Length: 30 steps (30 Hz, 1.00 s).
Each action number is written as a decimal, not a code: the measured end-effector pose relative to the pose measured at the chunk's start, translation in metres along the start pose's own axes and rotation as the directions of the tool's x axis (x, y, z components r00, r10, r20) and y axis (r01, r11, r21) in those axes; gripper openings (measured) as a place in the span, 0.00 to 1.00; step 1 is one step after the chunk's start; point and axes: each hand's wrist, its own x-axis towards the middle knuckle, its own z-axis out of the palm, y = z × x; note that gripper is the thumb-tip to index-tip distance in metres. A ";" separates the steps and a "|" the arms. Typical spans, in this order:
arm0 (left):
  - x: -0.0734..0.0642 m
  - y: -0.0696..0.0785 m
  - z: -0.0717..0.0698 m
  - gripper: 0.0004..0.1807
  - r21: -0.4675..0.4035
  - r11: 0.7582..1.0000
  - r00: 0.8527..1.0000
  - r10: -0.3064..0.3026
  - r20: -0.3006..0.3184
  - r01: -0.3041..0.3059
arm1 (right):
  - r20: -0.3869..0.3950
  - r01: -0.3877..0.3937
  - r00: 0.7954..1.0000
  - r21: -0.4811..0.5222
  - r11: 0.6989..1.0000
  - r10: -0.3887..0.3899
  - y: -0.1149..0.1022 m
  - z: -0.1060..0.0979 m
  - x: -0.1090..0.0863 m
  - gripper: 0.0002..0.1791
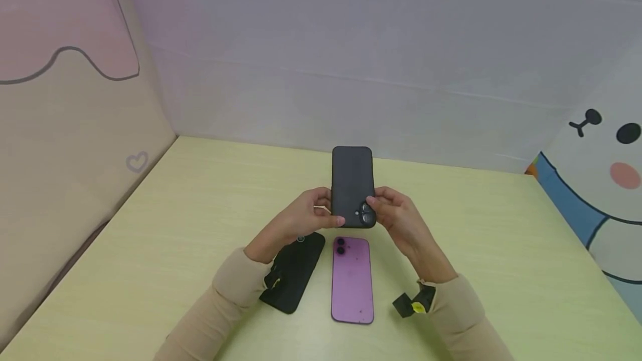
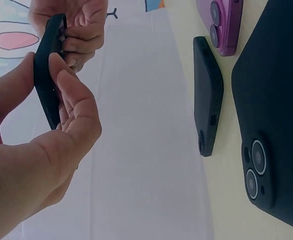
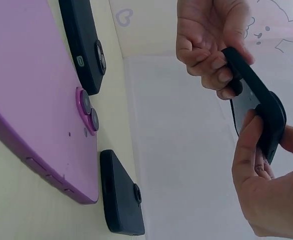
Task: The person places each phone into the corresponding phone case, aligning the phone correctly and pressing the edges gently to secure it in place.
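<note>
Both hands hold a black phone (image 1: 351, 174) above the table, its back and lower-right camera lenses facing the head camera. My left hand (image 1: 306, 216) grips the left side, thumb at the lower-left corner. The right hand (image 1: 401, 222) pinches the opposite side, with its thumb beside the lenses. Edge-on in the left wrist view, the held phone (image 2: 44, 75) lies between thumb and fingers. A pink phone (image 1: 352, 283) lies back up just below the hands. Under the left wrist, partly hidden, is another black phone (image 1: 296, 272).
Both wrist views show a further black phone (image 3: 119, 197) lying on the table beyond the pink one. The pale yellow table (image 1: 491, 249) meets a white cloth wall (image 1: 351, 71) at the back. Patterned panels (image 1: 592, 194) stand at the sides.
</note>
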 end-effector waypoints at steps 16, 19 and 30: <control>-0.005 0.001 -0.007 0.19 0.158 0.987 0.991 -0.042 0.125 0.021 | -0.115 0.031 0.993 -0.057 0.998 -0.038 -0.001 -0.011 0.004 0.08; -0.006 0.001 -0.010 0.18 0.177 0.984 0.985 -0.043 0.165 0.013 | -0.136 0.046 0.989 -0.029 0.999 -0.050 -0.001 -0.012 0.005 0.12; -0.004 0.003 -0.015 0.23 0.308 0.948 0.982 -0.127 0.137 0.080 | -0.241 0.026 0.970 0.061 0.998 -0.010 0.003 -0.010 0.006 0.16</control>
